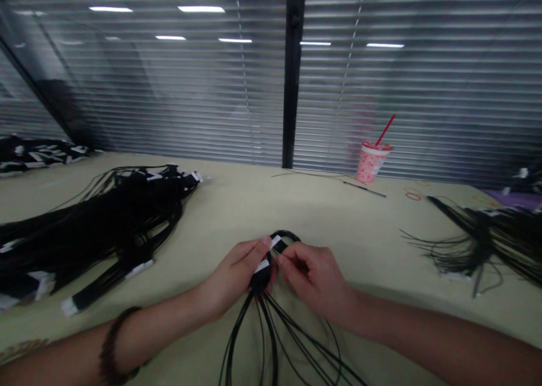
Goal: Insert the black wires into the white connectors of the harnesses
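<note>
In the head view, a bundle of black cables (271, 318) with white labels lies at the near middle of the table, its strands spreading down past the lower edge. My left hand (239, 270) is closed round the bundle where the cables meet, thumb at a white label (275, 242). Beside it, my right hand (315, 276) pinches the looped dark end of the same bundle. The cable loop (290, 235) curves just above both hands. Part of what lies between my fingers is hidden.
A large pile of black cables (127, 222) lies at left, another cable bundle (478, 233) at right. Farther back are a pink cup (372, 163) with a red straw, a thin pen-like stick (364, 189) and rubber bands (413, 195). Window blinds (190, 92) rise behind the table.
</note>
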`<action>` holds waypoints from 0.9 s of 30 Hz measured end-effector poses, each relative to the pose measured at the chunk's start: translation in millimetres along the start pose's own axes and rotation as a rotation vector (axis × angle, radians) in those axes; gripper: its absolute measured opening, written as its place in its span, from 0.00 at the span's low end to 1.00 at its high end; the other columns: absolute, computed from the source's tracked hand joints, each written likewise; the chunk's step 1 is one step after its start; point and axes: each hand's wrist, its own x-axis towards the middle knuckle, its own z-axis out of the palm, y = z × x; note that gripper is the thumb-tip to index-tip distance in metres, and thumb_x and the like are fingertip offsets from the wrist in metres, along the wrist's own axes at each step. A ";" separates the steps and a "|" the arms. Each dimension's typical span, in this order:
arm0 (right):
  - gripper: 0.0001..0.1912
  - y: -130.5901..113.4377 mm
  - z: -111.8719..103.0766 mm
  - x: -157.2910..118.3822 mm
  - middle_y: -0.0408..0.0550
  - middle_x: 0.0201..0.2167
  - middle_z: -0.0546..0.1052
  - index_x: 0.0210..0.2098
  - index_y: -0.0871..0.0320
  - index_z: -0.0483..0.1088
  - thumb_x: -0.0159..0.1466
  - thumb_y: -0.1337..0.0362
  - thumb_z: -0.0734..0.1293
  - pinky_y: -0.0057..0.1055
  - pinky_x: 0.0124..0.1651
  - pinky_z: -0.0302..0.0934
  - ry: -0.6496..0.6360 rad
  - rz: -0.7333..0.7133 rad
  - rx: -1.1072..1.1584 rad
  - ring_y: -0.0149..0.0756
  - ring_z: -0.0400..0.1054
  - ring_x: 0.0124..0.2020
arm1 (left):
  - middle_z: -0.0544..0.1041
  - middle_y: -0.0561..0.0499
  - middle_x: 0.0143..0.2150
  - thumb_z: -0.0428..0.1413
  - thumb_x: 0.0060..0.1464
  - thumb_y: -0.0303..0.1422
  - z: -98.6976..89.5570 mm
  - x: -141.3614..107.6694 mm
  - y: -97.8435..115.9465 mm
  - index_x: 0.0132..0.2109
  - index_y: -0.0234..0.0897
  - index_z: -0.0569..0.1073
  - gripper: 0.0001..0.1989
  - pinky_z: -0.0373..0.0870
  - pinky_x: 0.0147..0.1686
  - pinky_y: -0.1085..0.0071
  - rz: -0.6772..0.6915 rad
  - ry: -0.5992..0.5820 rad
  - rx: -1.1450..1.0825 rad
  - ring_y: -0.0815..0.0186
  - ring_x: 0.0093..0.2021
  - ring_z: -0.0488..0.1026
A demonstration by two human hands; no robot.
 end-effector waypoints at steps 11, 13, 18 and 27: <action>0.09 3.1 1.9 1.5 0.40 0.20 0.64 0.25 0.61 0.63 0.61 0.67 0.57 0.22 0.24 0.49 -0.010 0.021 0.109 0.23 0.55 0.21 | 0.66 0.54 0.18 0.41 0.57 0.41 1.3 -0.3 2.5 0.24 0.33 0.66 0.21 0.58 0.20 0.76 0.021 -0.022 0.096 0.71 0.19 0.61; 0.08 9.6 -0.7 5.4 0.39 0.19 0.62 0.26 0.61 0.63 0.60 0.65 0.59 0.21 0.23 0.48 -0.054 0.071 0.237 0.23 0.54 0.20 | 0.66 0.54 0.18 0.42 0.57 0.42 0.8 0.4 1.0 0.25 0.33 0.66 0.20 0.58 0.20 0.76 0.006 -0.003 0.036 0.71 0.19 0.61; 0.13 37.8 -24.2 17.9 0.32 0.15 0.51 0.30 0.61 0.62 0.51 0.60 0.67 0.19 0.17 0.41 -0.289 0.229 0.340 0.20 0.43 0.16 | 0.70 0.52 0.25 0.44 0.55 0.44 -5.0 -0.3 6.8 0.30 0.32 0.69 0.19 0.58 0.18 0.76 -0.036 0.084 -0.106 0.72 0.19 0.62; 0.12 57.2 -43.5 20.7 0.37 0.16 0.59 0.20 0.61 0.62 0.54 0.60 0.64 0.22 0.22 0.43 -0.261 -0.008 -0.162 0.22 0.50 0.18 | 0.68 0.51 0.18 0.45 0.55 0.45 -7.8 -4.6 12.1 0.30 0.30 0.72 0.22 0.51 0.15 0.78 -0.093 -0.057 -0.244 0.74 0.16 0.58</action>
